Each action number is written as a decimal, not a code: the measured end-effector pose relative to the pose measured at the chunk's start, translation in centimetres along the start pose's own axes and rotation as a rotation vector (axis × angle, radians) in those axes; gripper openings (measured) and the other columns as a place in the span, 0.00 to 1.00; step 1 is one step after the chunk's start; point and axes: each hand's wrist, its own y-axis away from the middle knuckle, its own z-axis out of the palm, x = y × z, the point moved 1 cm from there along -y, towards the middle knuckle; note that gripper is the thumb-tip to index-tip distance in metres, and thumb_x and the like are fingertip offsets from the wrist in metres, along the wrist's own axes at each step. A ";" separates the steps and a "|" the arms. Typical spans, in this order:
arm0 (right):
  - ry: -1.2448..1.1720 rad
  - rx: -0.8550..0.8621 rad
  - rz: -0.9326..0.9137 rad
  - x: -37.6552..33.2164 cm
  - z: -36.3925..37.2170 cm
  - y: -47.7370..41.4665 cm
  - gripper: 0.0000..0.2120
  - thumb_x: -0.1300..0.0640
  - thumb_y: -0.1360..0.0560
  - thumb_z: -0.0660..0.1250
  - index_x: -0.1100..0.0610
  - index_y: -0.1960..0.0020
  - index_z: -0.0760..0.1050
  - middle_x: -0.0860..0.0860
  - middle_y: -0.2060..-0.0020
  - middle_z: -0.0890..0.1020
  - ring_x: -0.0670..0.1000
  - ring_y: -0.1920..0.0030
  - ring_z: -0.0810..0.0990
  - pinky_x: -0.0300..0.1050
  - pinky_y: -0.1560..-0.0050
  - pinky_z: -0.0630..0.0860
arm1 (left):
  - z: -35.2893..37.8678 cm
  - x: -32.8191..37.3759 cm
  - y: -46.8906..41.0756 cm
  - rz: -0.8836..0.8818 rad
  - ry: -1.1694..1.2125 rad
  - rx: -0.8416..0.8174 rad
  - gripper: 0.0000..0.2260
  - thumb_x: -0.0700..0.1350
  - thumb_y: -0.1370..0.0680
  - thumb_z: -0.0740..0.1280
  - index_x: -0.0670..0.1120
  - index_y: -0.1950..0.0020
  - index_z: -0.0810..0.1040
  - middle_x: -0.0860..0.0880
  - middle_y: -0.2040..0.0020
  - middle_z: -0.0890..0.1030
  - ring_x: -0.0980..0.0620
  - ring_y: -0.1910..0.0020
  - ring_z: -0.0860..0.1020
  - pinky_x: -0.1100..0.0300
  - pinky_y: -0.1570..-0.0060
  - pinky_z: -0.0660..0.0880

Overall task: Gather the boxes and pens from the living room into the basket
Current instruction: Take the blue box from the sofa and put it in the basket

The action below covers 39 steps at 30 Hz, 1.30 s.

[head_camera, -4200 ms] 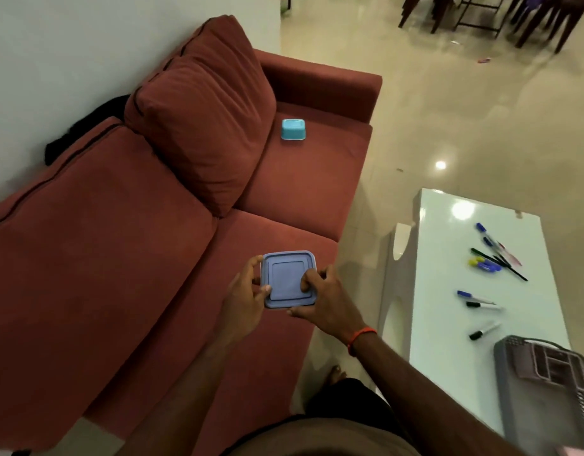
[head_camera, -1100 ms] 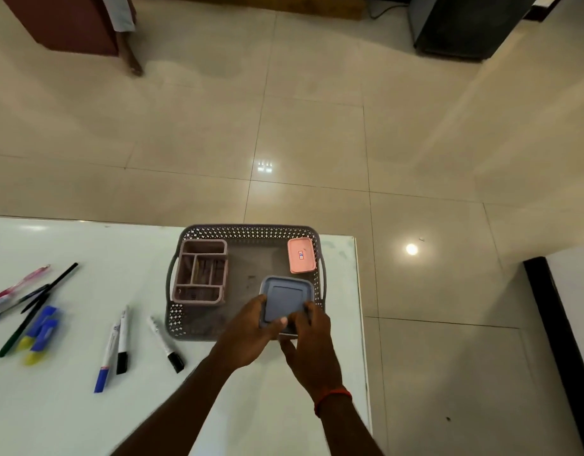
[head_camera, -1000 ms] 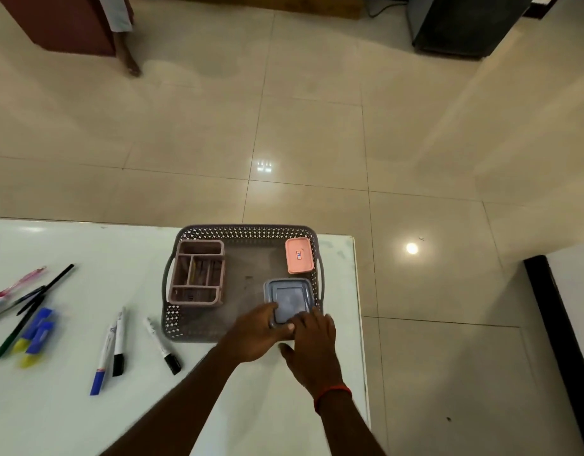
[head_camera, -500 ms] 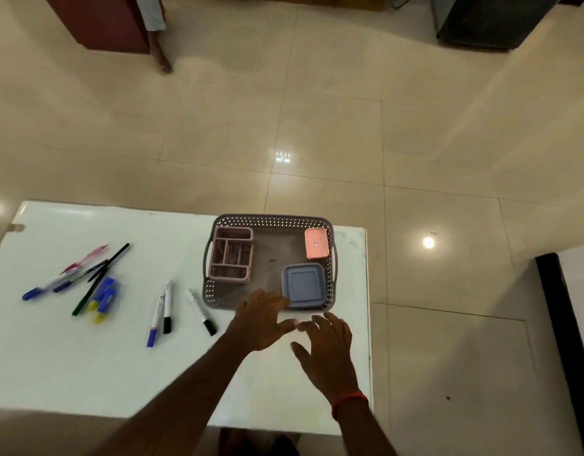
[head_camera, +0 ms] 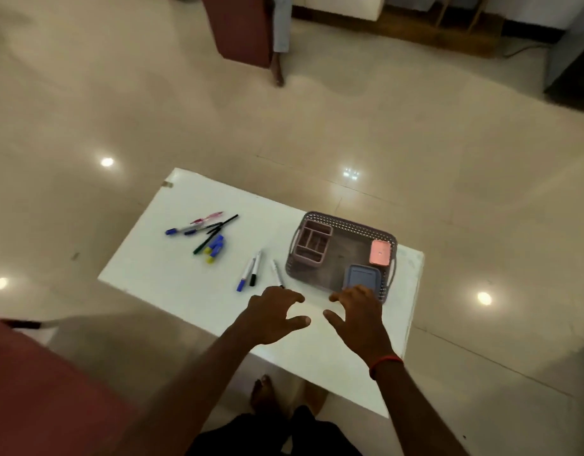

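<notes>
Where pens (head_camera: 249, 273) lie lengthwise toward empty hands, both spread wide

Red thread band (head_camera: 384, 362), right wrist; bare forearms

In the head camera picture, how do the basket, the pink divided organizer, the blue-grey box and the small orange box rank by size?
Largest to smallest:
1. basket
2. pink divided organizer
3. blue-grey box, partly hidden by the right hand, so this is unsure
4. small orange box
</notes>
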 end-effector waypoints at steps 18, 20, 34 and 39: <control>0.073 -0.217 -0.640 -18.1 1.2 -2.9 0.17 0.42 0.25 0.67 0.48 0.40 0.77 0.46 0.37 0.76 0.52 0.27 0.61 0.52 0.29 0.61 | -2.3 -9.8 14.3 -0.365 0.242 0.406 0.28 0.68 0.22 0.61 0.59 0.24 0.66 0.59 0.24 0.68 0.55 0.24 0.62 0.49 0.28 0.61; 0.084 -0.230 -0.672 -19.8 2.0 -2.6 0.17 0.41 0.25 0.66 0.46 0.40 0.77 0.45 0.36 0.76 0.51 0.26 0.60 0.50 0.31 0.61 | -2.4 -10.8 15.6 -0.384 0.255 0.426 0.28 0.68 0.22 0.61 0.59 0.25 0.66 0.59 0.25 0.69 0.55 0.24 0.62 0.49 0.29 0.60; 0.125 -0.273 -0.870 -34.0 8.3 -1.3 0.17 0.39 0.26 0.67 0.46 0.41 0.77 0.46 0.38 0.78 0.53 0.29 0.64 0.49 0.36 0.65 | -3.6 -21.3 24.6 -0.563 0.330 0.541 0.30 0.68 0.22 0.60 0.57 0.23 0.65 0.56 0.23 0.68 0.50 0.23 0.62 0.42 0.27 0.61; 0.134 -0.328 -0.925 -38.9 11.3 -1.0 0.17 0.39 0.26 0.66 0.46 0.40 0.77 0.45 0.39 0.78 0.52 0.29 0.63 0.49 0.36 0.65 | -2.2 -25.7 27.6 -0.607 0.416 0.579 0.31 0.69 0.22 0.58 0.53 0.23 0.67 0.52 0.24 0.70 0.48 0.24 0.65 0.41 0.28 0.65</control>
